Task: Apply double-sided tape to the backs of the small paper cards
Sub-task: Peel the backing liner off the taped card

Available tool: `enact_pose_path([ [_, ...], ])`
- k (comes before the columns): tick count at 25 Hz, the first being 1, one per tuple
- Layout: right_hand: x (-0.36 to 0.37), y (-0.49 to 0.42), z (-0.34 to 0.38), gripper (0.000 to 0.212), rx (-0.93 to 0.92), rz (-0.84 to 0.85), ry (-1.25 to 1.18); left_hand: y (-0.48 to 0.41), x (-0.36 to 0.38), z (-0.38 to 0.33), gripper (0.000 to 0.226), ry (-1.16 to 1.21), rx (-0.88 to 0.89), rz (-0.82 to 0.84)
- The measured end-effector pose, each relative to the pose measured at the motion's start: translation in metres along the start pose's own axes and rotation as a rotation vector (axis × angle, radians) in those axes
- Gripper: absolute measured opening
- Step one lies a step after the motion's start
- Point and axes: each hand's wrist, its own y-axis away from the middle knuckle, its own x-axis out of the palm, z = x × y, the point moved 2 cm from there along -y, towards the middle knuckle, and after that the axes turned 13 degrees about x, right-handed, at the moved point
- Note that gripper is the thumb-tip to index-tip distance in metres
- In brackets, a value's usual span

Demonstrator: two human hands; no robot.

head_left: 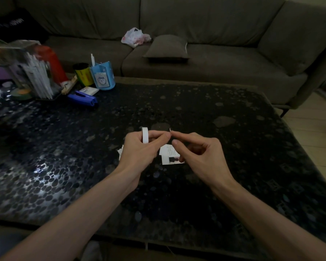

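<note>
No legible text anywhere; tiny print on the paper card point(168, 153) too blurred

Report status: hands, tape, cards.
Left hand grips tape roll. Right hand pinches tape end. Cards on table below hands. No obstruction seen.

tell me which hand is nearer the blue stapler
Left. The left hand, gripping the tape roll, sits to the right of the blue stapler and closer to the person; the right hand lies farther right, beyond the left hand.

A blue stapler point(82, 98) lies near a blue cup point(102, 75).
</note>
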Motion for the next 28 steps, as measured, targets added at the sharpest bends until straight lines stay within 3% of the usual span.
enact_pose_path([
  [28, 0.0007, 0.0008, 0.0016, 0.032, 0.001, 0.003, -0.010, -0.0019, -0.0014, 0.0048, 0.010, 0.000, 0.030, -0.005],
])
